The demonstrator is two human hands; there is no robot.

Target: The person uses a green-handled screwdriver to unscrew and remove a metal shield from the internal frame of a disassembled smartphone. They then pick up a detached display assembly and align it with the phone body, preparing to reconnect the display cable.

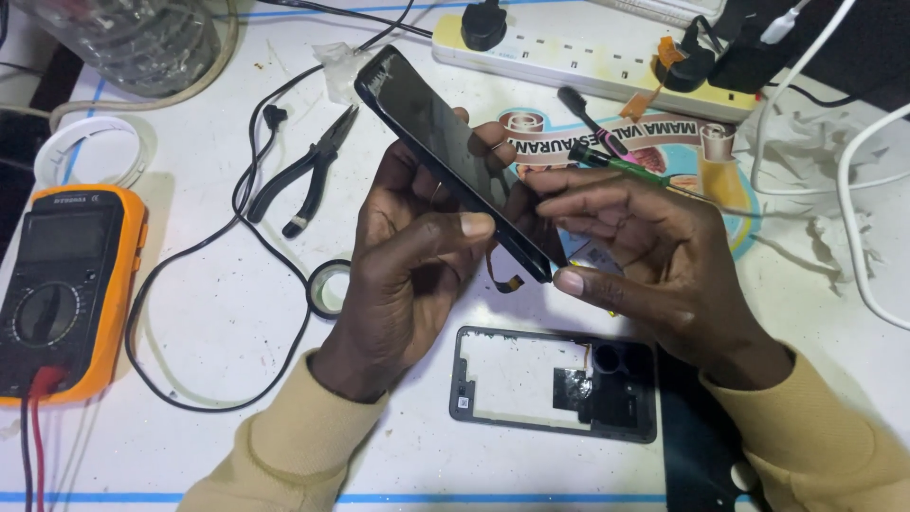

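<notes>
**Two hands hold a phone screen above a white bench**

The left hand [408, 256] is closed on a dark phone screen [445, 152], thumb pressed along its near edge and fingers wrapped behind. The screen is tilted, one corner raised toward the top left, the other corner low in the middle of the view. A short orange ribbon cable [504, 278] hangs from that lower end.

The right hand [645, 256] meets the screen at the lower corner: its thumb tip touches the bottom edge and its fingers lie against the far side of the glass. So both hands grip the same screen, which is off the table [209, 313].

Just below the hands, flat on the table, lies an empty phone frame [555, 384], a dark rectangle with the white surface showing through most of it and a black patch at its right end. A dark panel [697, 446] lies beside it, partly under the right sleeve.

To the left sit black pliers [308, 171], a roll of tape [329, 287] just beside the left wrist, and an orange meter [62, 284] with red leads at the table edge. A black wire [190, 251] loops between them. Behind the hands, a white power strip [569, 62] runs along the back, and a green-handled tool [621, 166] rests on a printed round sticker [720, 180]. White cables [853, 190] trail on the right.
</notes>
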